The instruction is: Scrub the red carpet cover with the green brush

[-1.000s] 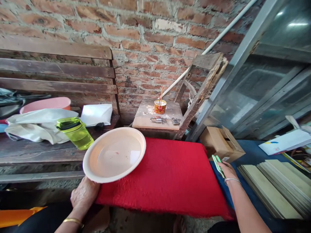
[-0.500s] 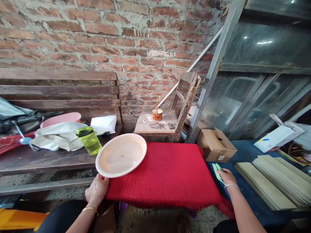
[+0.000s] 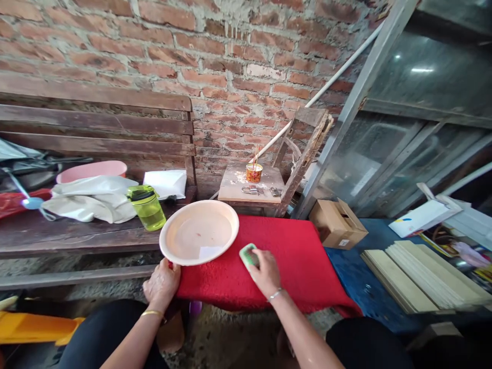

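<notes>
A red cloth (image 3: pixel 284 236) with a fuzzy surface is spread over the low table or bench in front of me. At its left front corner my left hand (image 3: pixel 163 282) is closed on the cloth's edge, just under the basin's rim. Above the middle of the cloth, my right hand (image 3: pixel 266 271) grips a green scrubbing brush (image 3: pixel 249 254); its underside is hidden. A pale pink basin (image 3: pixel 200 205) holding water stands on the left end of the cloth, between the brush and the bench.
Left, a wooden bench (image 3: pixel 23 246) bears a green bottle (image 3: pixel 149 211), white cloth bags and a pink tub (image 3: pixel 92 170). Behind stands a broken chair (image 3: pixel 230 187) with a small tin (image 3: pixel 253 173). Right are a cardboard box (image 3: pixel 338 225) and stacked boards (image 3: pixel 400 282).
My right hand has moved left with the brush, from the blue surface at the right to over the red cloth. My left hand keeps its place at the cloth's corner. The view has shifted slightly.
</notes>
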A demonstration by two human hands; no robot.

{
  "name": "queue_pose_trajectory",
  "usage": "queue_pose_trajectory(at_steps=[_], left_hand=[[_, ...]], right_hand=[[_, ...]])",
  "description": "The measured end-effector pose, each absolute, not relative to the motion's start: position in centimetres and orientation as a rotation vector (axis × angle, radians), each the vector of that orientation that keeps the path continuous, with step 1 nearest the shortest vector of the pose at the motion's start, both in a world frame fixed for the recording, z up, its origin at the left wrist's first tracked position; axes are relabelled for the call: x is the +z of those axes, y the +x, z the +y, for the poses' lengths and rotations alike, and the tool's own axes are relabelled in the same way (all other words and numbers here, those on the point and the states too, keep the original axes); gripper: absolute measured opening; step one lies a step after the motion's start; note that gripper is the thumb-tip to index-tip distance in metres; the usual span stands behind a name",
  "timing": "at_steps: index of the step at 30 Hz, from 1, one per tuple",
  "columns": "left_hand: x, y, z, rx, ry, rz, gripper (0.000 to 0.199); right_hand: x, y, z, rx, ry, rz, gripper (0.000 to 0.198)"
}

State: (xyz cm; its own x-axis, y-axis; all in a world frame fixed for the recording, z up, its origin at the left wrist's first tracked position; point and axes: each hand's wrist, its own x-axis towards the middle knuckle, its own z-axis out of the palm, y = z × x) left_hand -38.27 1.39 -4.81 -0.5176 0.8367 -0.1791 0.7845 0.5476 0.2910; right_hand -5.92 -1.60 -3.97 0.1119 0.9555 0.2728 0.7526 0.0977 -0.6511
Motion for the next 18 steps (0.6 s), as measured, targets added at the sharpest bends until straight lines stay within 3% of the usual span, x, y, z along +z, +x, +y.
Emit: queue_pose_trajectory(at_steps=[6, 18], left_hand=[[-5.0, -38.2, 1.5, 0.254, 1.344, 2.489, 0.046], [-5.0, -38.4, 1.8, 0.24, 1.326, 2.507, 0.048]], right_hand=[[-3.4, -7.8, -0.2, 0.22, -1.851, -2.03, 0.039], [-3.1, 20.0, -6.7, 0.133, -2.311, -0.997, 0.04]])
